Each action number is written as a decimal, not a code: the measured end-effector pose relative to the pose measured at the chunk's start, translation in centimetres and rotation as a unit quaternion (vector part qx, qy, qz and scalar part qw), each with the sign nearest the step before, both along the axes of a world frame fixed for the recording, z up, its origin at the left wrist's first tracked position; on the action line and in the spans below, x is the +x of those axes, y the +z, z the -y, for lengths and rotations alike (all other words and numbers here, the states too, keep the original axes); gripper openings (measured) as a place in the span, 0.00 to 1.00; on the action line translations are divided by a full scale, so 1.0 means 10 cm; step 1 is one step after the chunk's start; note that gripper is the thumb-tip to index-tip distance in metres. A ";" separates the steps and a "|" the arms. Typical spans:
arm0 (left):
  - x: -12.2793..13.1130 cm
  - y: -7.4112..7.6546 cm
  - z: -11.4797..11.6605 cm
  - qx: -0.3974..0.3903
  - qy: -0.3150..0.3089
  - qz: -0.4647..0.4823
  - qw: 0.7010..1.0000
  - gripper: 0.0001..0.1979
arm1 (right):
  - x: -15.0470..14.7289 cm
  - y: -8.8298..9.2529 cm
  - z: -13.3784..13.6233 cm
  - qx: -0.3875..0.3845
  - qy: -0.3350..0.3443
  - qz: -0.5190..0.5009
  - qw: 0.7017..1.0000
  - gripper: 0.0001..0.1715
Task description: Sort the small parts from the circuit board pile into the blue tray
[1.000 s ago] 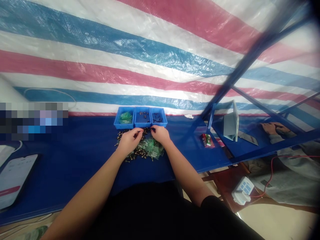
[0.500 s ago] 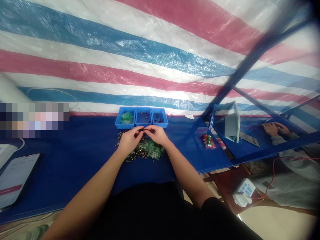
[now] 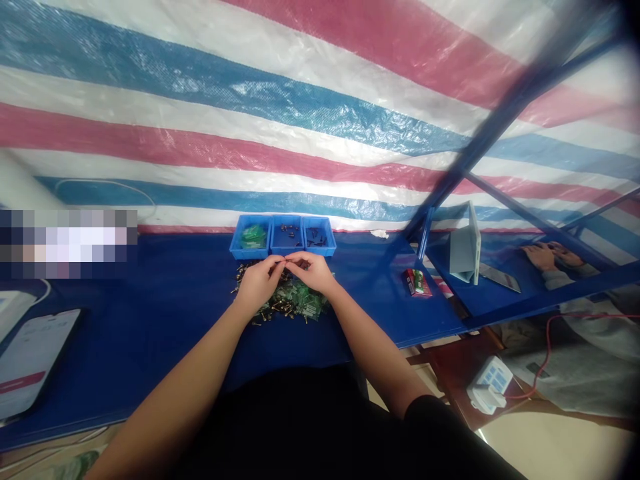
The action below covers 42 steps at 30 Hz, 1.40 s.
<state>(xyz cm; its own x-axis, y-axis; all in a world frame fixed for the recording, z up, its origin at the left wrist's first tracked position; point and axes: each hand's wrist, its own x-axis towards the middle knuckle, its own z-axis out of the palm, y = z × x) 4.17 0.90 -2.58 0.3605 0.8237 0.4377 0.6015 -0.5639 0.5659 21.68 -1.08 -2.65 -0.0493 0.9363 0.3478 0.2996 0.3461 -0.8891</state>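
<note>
Left grip [image 3: 257, 285] and right grip [image 3: 315, 272] meet at the fingertips over the far edge of a mixed heap. In each, thumb and fingers are bent inward with little gap at the tips; whether either is fully closed on a piece cannot be told, the meeting point being too small to read.

Heap lies on the bench [image 3: 175, 287], directly below the two grips and on the near side of them. Clear and greenish pieces [image 3: 307, 301] are gathered mainly under the right grip, overlapping and glossy. Brass-coloured parts [image 3: 283, 308], slim and scattered at mixed angles, show between the wrists, with more beside the left grip.

Just beyond the fingertips, three blue bins stand side by side. Left bin [image 3: 250, 253]: green, translucent pieces. Middle bin [image 3: 287, 249], nearest the meeting point: a few small, loose parts, brownish. Right bin [image 3: 320, 252]: dark, thin pieces.

Well to the right of the grips, a red and green box [image 3: 417, 283]; well to the left, a phone [image 3: 37, 357], screen up.
</note>
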 end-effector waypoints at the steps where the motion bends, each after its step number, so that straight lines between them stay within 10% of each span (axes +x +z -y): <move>1: 0.00 0.00 0.00 0.000 -0.003 -0.002 1.000 0.16 | 0.00 0.00 0.00 0.003 -0.002 0.002 1.000 0.18; 42: 0.01 0.00 0.02 -0.007 -0.006 0.021 1.000 0.15 | -0.05 0.01 0.08 0.038 -0.047 0.033 0.998 0.11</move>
